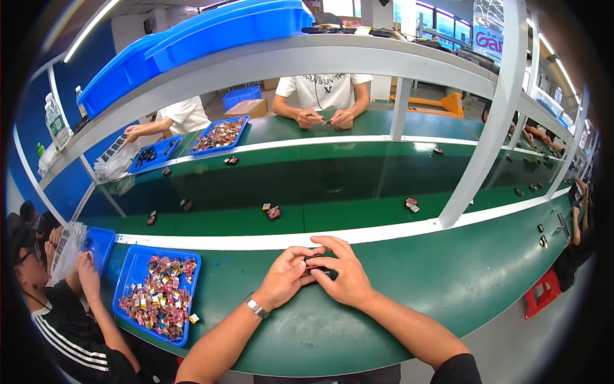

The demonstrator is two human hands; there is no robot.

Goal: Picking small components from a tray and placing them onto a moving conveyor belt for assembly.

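Observation:
Over the green bench top [409, 281], my two hands meet around a small black part [313, 260], mostly covered by fingers. My left hand [281, 276], with a metal watch on the wrist, pinches it from the left. From the other side, the thumb and bent fingers of my right hand [347, 276] close on the same part. Left of my left forearm stands a blue tray [198, 272] heaped with small reddish circuit pieces bearing white and yellow tabs. One loose piece [194, 318] lies at the tray's right rim.
Beyond a white rail [281, 240] runs a green conveyor [345, 214] with scattered small assemblies [274, 212]. A white post [480, 128] rises at the right, carrying a shelf with blue bins [224, 38]. Co-workers sit at the left and across; a red stool [543, 294] stands right.

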